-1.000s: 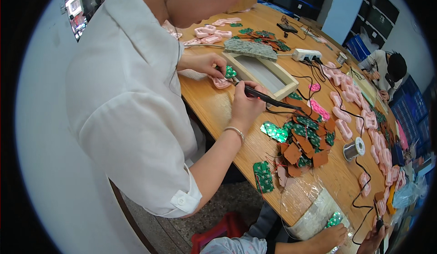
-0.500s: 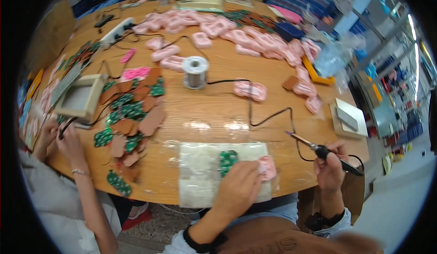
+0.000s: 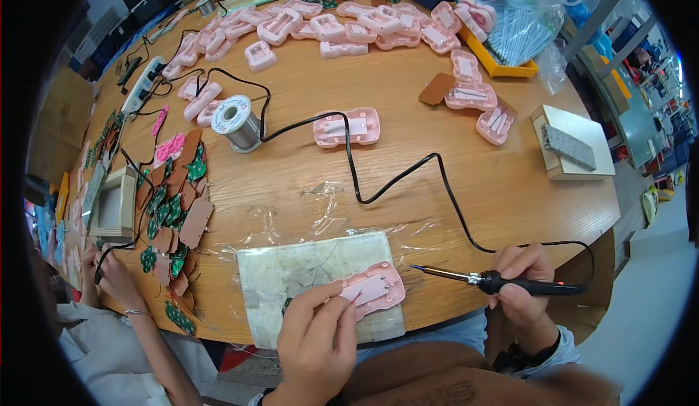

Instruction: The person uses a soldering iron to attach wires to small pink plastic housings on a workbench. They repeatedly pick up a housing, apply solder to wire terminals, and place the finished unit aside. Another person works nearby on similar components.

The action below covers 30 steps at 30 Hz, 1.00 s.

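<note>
My left hand (image 3: 317, 340) is closed, its fingertips at the left end of a pink plastic shell (image 3: 391, 287). The shell lies open side up on a stained white cloth pad (image 3: 262, 267), and a short red wire shows by the fingertips. A sliver of a green circuit board (image 3: 287, 305) peeks out beside that hand, mostly hidden. In my right hand (image 3: 526, 278) is a black-handled soldering iron (image 3: 495, 282), its tip pointing left, apart from the shell. A black cord runs from its handle across the table.
A solder wire spool (image 3: 245, 131) stands mid-left. Another pink shell (image 3: 346, 127) lies mid-table, with several more along the back. Circuit boards (image 3: 175, 217) pile up at left, beside a co-worker's hand (image 3: 116, 278). A wooden block with a grey pad (image 3: 571, 147) sits at right.
The view has shifted. The pink shell now lies turned under my left fingers, and the green board beside it is mostly covered. My right hand still holds the soldering iron, now more level.
</note>
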Each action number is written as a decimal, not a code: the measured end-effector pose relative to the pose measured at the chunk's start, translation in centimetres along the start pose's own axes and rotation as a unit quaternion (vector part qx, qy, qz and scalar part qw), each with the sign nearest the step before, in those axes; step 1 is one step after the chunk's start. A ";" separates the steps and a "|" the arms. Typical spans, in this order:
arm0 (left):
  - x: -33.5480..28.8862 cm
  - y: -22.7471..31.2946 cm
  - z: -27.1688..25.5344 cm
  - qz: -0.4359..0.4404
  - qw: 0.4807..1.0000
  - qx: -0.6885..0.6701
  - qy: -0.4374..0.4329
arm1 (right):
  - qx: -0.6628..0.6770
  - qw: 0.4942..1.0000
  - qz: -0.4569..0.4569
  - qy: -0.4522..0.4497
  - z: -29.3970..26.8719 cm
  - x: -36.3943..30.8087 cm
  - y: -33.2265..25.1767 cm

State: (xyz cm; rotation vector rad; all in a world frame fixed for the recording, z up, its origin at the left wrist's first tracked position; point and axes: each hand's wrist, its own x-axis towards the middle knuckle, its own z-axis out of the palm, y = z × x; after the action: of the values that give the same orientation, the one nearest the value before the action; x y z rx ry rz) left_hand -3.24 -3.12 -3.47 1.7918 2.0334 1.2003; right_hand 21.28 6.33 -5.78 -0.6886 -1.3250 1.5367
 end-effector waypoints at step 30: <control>2.1 1.1 1.7 -0.166 0.973 -0.092 -0.128 | -0.221 0.941 -0.105 -0.232 0.9 2.6 0.0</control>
State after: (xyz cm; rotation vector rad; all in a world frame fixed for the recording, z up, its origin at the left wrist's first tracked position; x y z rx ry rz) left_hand -1.94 -0.53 -3.15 1.3736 1.9053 0.9673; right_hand 19.50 8.32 -5.09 -0.4397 -2.0708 1.2764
